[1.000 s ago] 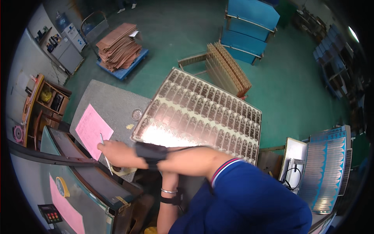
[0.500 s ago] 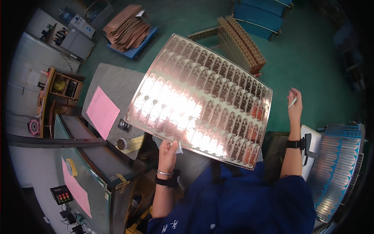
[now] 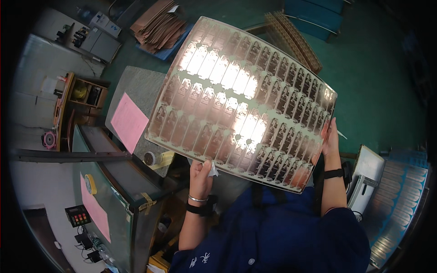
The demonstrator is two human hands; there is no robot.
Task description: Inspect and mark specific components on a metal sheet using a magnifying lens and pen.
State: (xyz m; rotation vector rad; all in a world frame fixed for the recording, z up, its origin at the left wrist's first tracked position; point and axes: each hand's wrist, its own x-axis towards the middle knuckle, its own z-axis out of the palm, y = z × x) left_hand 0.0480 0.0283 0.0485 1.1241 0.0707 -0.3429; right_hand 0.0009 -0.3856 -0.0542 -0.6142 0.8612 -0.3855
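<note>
Head view: large copper-coloured panel (image 3: 241, 98) of repeated small circuit patterns held up in the air, tilted toward the face, bright glare across its middle rows. Left hand (image 3: 200, 170) closed on the near lower edge, a scrap of white cloth or paper (image 3: 212, 170) pinched alongside it. Right hand (image 3: 330, 136) wrapped round the right edge, fingers pressed to the panel's face, a thin white pen (image 3: 340, 134) seemingly tucked in the same grip. Below, grey table (image 3: 132, 86) with a pink sheet (image 3: 129, 120) and a small round tin (image 3: 149, 158); farther off, stack of brown panels (image 3: 157, 22) on a blue pallet.

Best handled by the edges only, both grips kept firm and level so the thin sheet does not bow. Worth tilting slowly to slide the glare across each row. Pen tip best kept off the copper.
</note>
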